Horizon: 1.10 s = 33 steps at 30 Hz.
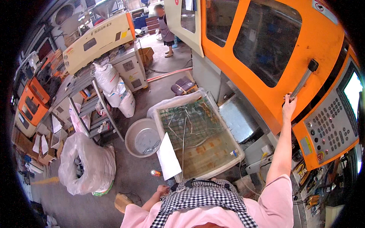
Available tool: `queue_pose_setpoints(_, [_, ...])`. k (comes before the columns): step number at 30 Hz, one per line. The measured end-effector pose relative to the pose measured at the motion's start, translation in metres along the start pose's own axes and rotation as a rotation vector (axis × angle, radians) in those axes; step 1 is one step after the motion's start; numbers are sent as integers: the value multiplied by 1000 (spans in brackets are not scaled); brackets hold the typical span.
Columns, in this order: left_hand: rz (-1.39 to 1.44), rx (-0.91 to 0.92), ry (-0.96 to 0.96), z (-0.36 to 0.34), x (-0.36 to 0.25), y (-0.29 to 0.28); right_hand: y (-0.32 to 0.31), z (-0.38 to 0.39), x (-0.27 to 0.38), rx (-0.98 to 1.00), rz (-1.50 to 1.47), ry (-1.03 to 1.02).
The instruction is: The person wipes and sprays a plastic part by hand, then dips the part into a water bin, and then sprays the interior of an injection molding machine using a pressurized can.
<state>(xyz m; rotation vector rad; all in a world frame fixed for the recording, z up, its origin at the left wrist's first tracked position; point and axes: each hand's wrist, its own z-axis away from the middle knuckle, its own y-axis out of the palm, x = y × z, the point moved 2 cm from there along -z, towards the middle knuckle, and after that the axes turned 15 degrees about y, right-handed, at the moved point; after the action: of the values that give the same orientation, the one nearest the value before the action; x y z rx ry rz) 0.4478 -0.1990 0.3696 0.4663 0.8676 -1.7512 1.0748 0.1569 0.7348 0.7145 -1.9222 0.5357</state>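
Observation:
My right hand point(289, 102) grips the bar handle point(304, 81) of an orange machine door point(266, 41), beside a control panel point(329, 125) with buttons and a lit screen. My left hand point(162, 190) is low by my checked apron point(205, 193), fingers curled; whether they hold anything is unclear. Before me is a white tub point(237, 152) of murky water with green mesh and thin pale pieces, a white sheet point(170, 163) over its near-left edge. A grey basin point(133, 146) with small pieces sits to its left.
At left stand a large plastic sack point(91, 167), a metal step stand point(87, 114), stacked white bags point(114, 87) and a cream machine point(95, 41). A can point(155, 173) is on the floor. Another person point(166, 30) stands at the back. Hoses cross the floor behind the tub.

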Motion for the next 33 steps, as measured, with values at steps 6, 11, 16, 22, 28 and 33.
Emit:
queue_pose_setpoints(6, [38,-62,5,-13,24,2,3,2,2,27,-4,-2])
queue_pose_setpoints(11, [2,-43,55,-4,10,3,0,2,4,8,-7,-26])
queue_pose_setpoints(16, [-87,-42,60,-17,41,4,4,6,7,40,1,13])
queue_pose_setpoints(22, [-198,-15,67,-25,49,9,-2,0,0,36,18,-24])
queue_pose_setpoints(28, [-30,-51,18,-6,20,9,2,1,1,26,31,-13])
queue_pose_setpoints(33, [-366,102,449,-41,67,4,3,2,-1,28,13,-20])
